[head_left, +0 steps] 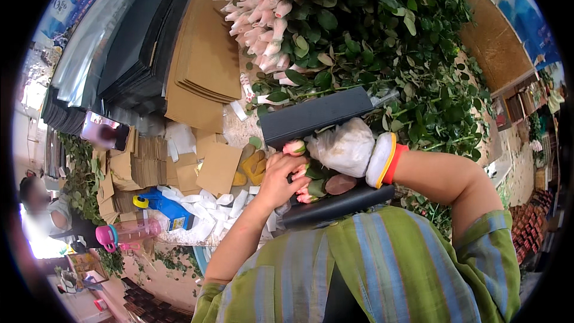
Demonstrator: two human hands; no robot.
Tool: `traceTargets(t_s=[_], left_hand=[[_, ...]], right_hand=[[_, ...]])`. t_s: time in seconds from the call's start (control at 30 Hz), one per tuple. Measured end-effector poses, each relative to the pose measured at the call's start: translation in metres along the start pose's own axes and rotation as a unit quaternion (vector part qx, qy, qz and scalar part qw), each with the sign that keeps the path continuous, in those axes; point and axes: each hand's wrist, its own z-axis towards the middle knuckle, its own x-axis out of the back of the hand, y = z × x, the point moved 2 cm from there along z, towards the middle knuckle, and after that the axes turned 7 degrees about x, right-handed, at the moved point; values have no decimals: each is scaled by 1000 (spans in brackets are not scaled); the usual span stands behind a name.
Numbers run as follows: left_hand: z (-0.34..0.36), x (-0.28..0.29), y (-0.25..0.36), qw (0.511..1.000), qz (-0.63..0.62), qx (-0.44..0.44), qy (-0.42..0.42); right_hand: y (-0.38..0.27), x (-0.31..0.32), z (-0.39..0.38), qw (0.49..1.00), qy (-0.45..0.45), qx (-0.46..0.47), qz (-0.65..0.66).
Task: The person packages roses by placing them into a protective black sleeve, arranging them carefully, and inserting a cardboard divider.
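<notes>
My left hand has its fingers curled round pink rose heads at the centre, their leaves beside them. My right hand, in a whitish glove with a red and yellow cuff, lies over the roses just right of my left; its fingers are hard to make out. The roses lie in a black padded holder, between its back bar and front bar. A yellow glove lies left of them, near many white netting sleeves.
Netted rose heads and leafy stems fill the back. Cardboard sheets, black sheets, a phone, a blue tool and a pink-lidded bottle are leftward. Another person is at far left.
</notes>
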Motion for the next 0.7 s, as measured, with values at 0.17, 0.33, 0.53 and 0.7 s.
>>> traceTargets(t_s=[0.17, 0.33, 0.53, 0.7], left_hand=[[-9, -11, -5, 993, 82, 14, 79], [-6, 3, 22, 969, 227, -28, 97], [-4, -10, -28, 999, -17, 32, 31], [-5, -15, -24, 998, 16, 19, 66]], right_hand=[[-5, -22, 2, 1000, -23, 11, 10], [-5, -23, 6, 998, -52, -10, 44], [-13, 5, 12, 987, -124, -41, 89], [-5, 22, 16, 984, -116, 0, 137]])
